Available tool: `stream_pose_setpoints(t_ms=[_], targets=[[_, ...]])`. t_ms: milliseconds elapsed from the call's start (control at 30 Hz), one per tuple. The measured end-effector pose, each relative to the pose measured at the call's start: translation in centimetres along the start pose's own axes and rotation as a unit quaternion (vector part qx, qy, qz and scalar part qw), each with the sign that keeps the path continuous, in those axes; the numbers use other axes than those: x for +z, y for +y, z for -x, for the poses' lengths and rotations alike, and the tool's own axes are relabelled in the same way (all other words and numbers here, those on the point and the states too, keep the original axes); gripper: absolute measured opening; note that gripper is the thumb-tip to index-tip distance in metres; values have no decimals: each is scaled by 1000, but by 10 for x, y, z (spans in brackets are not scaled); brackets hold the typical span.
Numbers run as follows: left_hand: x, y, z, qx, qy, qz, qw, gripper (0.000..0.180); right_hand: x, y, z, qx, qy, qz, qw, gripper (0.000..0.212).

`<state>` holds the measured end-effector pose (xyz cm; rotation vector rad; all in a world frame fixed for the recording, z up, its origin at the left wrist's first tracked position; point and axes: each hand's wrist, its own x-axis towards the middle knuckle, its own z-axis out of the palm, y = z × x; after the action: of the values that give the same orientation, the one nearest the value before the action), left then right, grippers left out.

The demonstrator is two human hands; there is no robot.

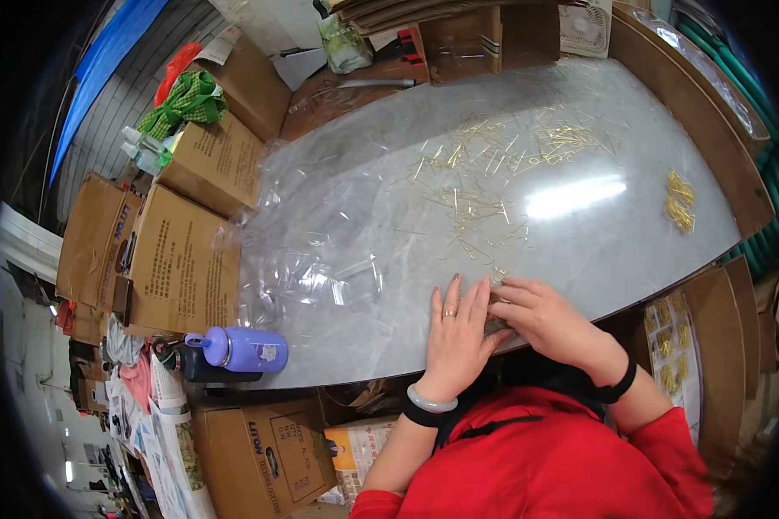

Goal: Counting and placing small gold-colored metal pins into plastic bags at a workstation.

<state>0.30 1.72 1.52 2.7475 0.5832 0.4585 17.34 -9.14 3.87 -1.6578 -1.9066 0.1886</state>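
The left hand, its fingers extended and close together, and the right hand, its fingers bent inward, meet at the near edge of a glossy grey marbled tabletop, close to the body, an arrangement that probably allows fine fingerwork with little reach. What lies between them is largely covered by the fingers, so whether either hand grips anything cannot be told. Thin, gold-coloured metal wire pieces, some bent at the end, lie loose across the middle and far part of the tabletop, with a few just beyond the fingertips; the spread presumably keeps single pieces easy to pick out. Two compact bunches of gold-coloured wire rest well apart at the right, apparently so that gathered and loose pieces do not mingle. A long brown cardboard wall borders the right edge and may serve as a barrier. Clear, crinkled plastic bags occupy the left side, within reach yet away from the wires. A purple cylindrical bottle lies at the near left corner, seemingly to leave the working area free. Below the tabletop at the right, clear packets with gold-coloured contents sit in an open brown cardboard box, conveniently near the right arm.
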Motion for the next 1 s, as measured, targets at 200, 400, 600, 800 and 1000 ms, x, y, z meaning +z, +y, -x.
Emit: stream_pose_setpoints(t_ms=[200, 400, 600, 800, 1000], targets=[[-6, 3, -1, 30, 18, 6, 999, 70, -44, 43, -37, 27, -25, 120, 992, 37], [-5, 1, -1, 40, 25, 6, 999, 67, -31, 55, -45, -7, -116, 191, 975, 34], [-1, 1, 3, 26, 58, 24, 998, 72, -17, 35, -33, 8, -98, 83, 992, 26], [-1, 0, 1, 35, 47, 1, 998, 71, -10, 28, -37, 88, 14, 147, 985, 30], [-2, 0, 3, 35, 46, 19, 998, 70, -24, 35, -48, 35, -81, 93, 992, 47]])
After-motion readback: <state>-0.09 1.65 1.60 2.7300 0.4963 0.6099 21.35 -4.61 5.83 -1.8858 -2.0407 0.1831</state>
